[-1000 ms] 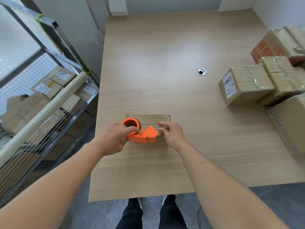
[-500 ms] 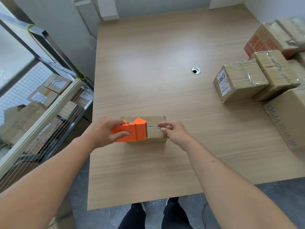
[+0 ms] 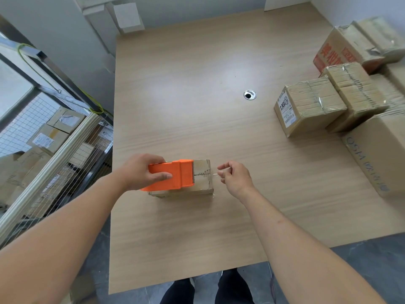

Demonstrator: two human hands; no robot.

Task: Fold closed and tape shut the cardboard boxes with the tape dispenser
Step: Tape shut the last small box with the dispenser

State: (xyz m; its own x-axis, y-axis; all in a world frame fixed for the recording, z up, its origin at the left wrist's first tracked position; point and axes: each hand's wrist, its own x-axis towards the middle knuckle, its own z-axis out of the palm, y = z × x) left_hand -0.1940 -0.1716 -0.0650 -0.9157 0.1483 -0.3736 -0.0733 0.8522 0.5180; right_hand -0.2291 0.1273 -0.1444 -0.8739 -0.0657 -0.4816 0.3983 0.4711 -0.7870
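One small box near the counter's front edge is half-taped: left hand grips the dispenser, right hand pinches the tape end.

wooden table — cardboard boxes on it

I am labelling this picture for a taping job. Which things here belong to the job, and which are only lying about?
In the job:
- box under the hands
- dispenser, held by left hand
- tape end, pinched by right hand

Lying about:
- stacked boxes at the right
- table with grommet
- wire rack at the left
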